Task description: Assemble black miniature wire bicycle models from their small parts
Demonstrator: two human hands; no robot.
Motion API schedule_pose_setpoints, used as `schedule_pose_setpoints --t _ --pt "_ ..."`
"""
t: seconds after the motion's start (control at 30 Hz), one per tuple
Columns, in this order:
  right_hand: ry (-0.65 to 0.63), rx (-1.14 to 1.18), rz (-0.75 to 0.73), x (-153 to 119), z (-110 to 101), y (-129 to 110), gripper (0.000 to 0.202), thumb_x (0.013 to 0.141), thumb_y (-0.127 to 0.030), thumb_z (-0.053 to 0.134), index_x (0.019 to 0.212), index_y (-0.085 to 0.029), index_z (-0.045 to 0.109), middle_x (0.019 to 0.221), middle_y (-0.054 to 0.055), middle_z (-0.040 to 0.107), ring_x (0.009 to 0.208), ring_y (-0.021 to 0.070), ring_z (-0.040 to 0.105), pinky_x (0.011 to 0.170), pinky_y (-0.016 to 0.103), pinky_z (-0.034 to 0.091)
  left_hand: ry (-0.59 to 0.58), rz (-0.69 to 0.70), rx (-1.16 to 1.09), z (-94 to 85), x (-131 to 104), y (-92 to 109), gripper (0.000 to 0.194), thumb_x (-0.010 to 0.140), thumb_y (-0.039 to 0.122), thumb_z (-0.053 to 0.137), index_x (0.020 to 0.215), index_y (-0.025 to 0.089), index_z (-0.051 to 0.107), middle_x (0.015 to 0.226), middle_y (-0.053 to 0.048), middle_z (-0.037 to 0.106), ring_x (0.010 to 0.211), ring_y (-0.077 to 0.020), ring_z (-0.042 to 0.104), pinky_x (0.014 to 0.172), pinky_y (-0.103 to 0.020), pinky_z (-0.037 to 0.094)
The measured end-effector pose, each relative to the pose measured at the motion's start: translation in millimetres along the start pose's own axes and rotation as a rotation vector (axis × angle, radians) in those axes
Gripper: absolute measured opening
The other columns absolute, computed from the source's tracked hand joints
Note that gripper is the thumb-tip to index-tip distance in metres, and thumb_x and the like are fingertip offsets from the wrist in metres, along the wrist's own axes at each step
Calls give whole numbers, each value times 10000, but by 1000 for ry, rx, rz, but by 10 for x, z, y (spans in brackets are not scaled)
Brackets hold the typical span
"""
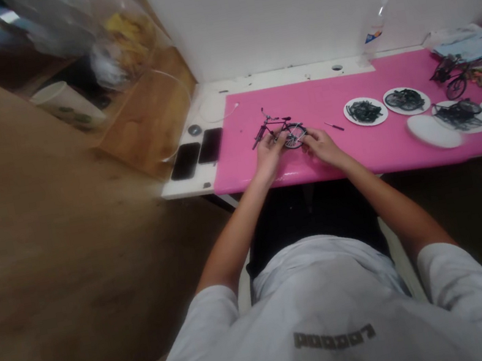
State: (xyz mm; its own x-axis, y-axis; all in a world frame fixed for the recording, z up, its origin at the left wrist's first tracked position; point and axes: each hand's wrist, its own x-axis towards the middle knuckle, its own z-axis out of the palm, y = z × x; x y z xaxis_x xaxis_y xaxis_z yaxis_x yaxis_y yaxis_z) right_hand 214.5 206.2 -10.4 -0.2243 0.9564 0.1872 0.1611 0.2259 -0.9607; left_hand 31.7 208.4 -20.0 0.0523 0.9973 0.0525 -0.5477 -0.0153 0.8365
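Observation:
A small dark model bicycle (277, 127) is held just above the pink mat (320, 98), its handlebars to the left and its spoked rear wheel to the right. My left hand (271, 151) has its fingers closed on the lower middle of the frame. My right hand (319, 145) pinches the right edge of the rear wheel. Right of the hands, a small screwdriver (334, 126) lies on the mat.
White plates of dark parts (345, 116) line the right side, near a white lid (434, 131) and another model bicycle (455, 82). Two phones (210, 146) lie at the left edge. A clear bottle (377, 22) is by the wall.

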Motion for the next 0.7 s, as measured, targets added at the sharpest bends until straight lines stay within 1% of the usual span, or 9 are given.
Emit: schedule_pose_setpoints --t 0.1,0.2,0.27,0.37,0.47,0.53,0.6,0.63,0.7 --pt "-11 79 -12 27 19 54 557 904 -819 682 857 -278 557 645 -39 570 532 148 530 481 294 457 26 -23 -9 34 -18 33 386 809 334 983 1077 196 742 1014 -37 773 933 -143 747 855 -277 631" --pt "-26 168 6 26 46 68 608 869 -880 687 887 -289 542 643 -55 526 560 151 540 500 294 482 50 -39 6 56 -26 55 349 834 320 964 1016 192 695 961 -17 741 908 -130 736 864 -272 632" --pt "-52 216 43 13 49 51 619 852 -883 706 926 -290 542 653 -67 499 581 151 549 508 285 488 59 -24 23 56 -23 58 369 821 334 973 964 192 663 932 -8 725 902 -124 731 874 -264 634" --pt "-158 271 154 -6 16 2 616 854 -869 707 935 -288 517 650 -81 465 563 150 524 506 292 501 56 -4 81 46 -20 62 421 791 379 993 920 194 637 913 -9 727 908 -132 740 854 -252 637" --pt "-252 329 257 -5 -40 -30 593 874 -847 684 859 -293 474 632 -76 448 539 150 485 509 312 510 62 -10 141 41 -36 95 452 776 425 1002 902 192 636 918 -28 753 848 -150 760 762 -252 626" --pt "-257 332 276 4 -68 -24 591 887 -847 666 829 -288 486 633 -53 482 546 156 493 514 315 501 76 -22 167 39 -52 130 455 787 457 995 914 187 651 939 -53 780 783 -157 772 684 -248 595" --pt "-172 249 253 11 -81 -7 614 912 -875 623 807 -279 520 630 -30 513 544 160 494 502 310 464 95 -21 188 31 -59 164 459 804 491 980 934 184 664 947 -69 800 731 -157 778 608 -228 546" --pt "-83 176 210 11 -82 -1 634 922 -891 605 792 -276 526 624 -26 512 544 160 487 502 307 445 108 -16 200 24 -57 177 461 812 505 971 937 185 664 937 -70 803 717 -155 781 575 -215 518" --pt "139 7 48 -5 -76 -15 648 923 -899 622 782 -273 533 640 -26 514 580 161 493 538 305 444 141 -11 225 6 -43 188 466 823 524 959 916 190 647 893 -58 802 696 -149 782 531 -196 473"
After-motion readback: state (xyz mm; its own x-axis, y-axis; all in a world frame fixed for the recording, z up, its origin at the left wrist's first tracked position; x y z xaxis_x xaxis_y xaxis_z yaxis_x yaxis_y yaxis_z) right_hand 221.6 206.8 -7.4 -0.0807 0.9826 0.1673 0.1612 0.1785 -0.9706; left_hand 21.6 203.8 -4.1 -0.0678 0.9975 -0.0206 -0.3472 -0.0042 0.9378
